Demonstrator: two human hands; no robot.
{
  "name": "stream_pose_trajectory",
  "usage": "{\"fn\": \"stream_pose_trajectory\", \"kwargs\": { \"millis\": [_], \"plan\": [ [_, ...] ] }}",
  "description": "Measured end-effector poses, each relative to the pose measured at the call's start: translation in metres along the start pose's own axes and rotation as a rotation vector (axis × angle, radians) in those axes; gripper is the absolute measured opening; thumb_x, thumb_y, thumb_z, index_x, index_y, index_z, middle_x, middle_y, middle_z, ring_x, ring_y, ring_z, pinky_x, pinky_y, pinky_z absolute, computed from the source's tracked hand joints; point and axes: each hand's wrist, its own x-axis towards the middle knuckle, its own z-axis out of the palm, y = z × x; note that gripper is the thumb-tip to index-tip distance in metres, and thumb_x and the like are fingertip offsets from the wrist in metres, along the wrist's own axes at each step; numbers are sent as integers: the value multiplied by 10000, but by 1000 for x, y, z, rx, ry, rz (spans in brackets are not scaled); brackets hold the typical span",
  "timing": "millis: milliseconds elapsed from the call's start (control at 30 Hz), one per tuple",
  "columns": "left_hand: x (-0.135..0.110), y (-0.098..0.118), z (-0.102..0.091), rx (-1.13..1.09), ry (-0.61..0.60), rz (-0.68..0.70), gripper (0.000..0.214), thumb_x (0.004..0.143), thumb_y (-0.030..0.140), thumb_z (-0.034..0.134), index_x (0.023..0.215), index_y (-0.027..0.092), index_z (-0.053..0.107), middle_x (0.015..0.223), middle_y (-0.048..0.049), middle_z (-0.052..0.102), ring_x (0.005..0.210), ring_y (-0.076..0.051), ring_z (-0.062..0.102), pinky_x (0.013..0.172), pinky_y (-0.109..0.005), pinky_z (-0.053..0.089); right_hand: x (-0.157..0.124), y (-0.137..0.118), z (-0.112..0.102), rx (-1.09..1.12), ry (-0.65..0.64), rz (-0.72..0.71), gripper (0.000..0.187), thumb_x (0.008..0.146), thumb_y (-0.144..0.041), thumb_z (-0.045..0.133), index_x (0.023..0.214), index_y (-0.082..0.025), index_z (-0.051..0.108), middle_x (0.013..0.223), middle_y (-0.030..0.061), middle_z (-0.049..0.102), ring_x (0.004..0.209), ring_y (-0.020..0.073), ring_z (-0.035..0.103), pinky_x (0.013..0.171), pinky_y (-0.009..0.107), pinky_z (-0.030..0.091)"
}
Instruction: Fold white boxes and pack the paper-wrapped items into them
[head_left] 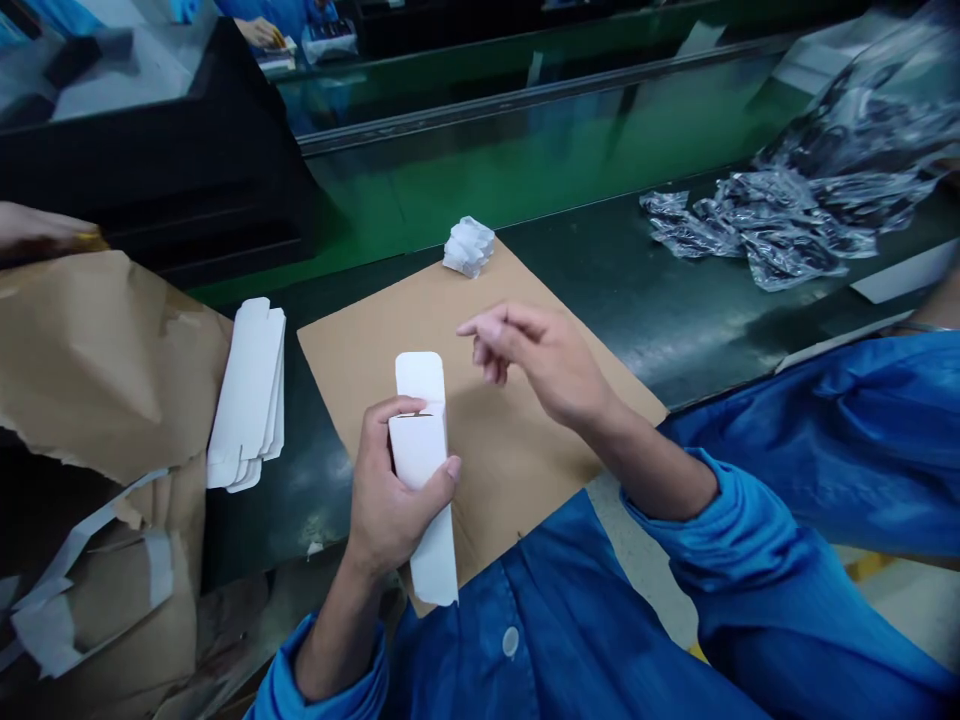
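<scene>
Head view, worker at a conveyor bench. The lower end of the white carton point(424, 470) runs down in front of the blue smock point(570, 620), and the carton's middle is covered by the fingers that wrap it, so whether its bottom flaps are closed cannot be told. The clear plastic bags point(780, 225), far to the right of the right hand, are blurred, and their contents cannot be made out. A co-worker's hand point(34, 230) is cut off at the left edge.

The carton is a long, narrow box. Its long axis runs nearly straight away from the worker, tilted slightly, with the open tuck flap at the far end pointing away and the near end toward the body.

The left hand point(394, 495) is closed around the carton, thumb on its right face and fingers curled over its left edge. The right hand point(544, 360) holds nothing; it hovers just right of and beyond the carton's flap, its fingers loosely bent and the forefinger extended leftward, apart from the carton. Both hands are above the brown cardboard sheet point(510, 460). A stack of flat cartons point(251, 395) lies left of the left hand; a small white wad point(469, 246) lies beyond the right hand.
</scene>
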Motion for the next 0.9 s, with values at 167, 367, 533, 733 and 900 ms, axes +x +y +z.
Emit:
{"fn": "stream_pose_trajectory", "kwargs": {
  "millis": [167, 367, 533, 733, 900],
  "plan": [
    [4, 3, 2, 162, -10, 57, 412, 738, 266, 704, 1109, 235, 528, 1021, -15, 565, 817, -170, 633, 663, -279, 513, 14, 2, 2, 140, -231, 218, 318, 840, -432, 723, 738, -147, 624, 640, -25, 586, 585, 79, 541, 536, 197, 422],
    [-3, -7, 16, 82, 113, 125, 653, 736, 256, 743, 1296, 252, 409, 1139, -48, 539, 968, -188, 642, 753, -299, 539, 3, 6, 14, 163, -288, 164, 180, 794, -242, 765, 940, -155, 707, 923, 28, 688, 831, 121, 606, 721, 253, 472],
    [-5, -6, 14, 114, 89, 104, 1091, 754, 283, 749, 1571, 279, 25, 1288, -124, 557, 1048, -245, 651, 794, -358, 564, -1, 5, 17, 133, -224, 157, 131, 810, -236, 743, 913, -155, 748, 837, 9, 688, 715, 96, 549, 644, 242, 407],
    [-3, -3, 4, 340, -48, 96, 1024, 803, 355, 695, 1592, 300, 45, 1592, -155, 337, 1375, -352, 475, 1040, -487, 491, -5, 5, 21, 208, -167, 145, 133, 803, -274, 765, 868, -158, 762, 780, -5, 679, 697, 91, 551, 634, 235, 415],
    [-3, -3, 4, 327, -66, 68, 1022, 820, 396, 682, 1595, 273, 27, 1591, -172, 345, 1376, -362, 477, 1039, -505, 497, -13, 6, 24, 83, -105, 61, 104, 845, -235, 718, 912, -176, 770, 907, 23, 694, 816, 123, 617, 703, 258, 455]
  ]
}}
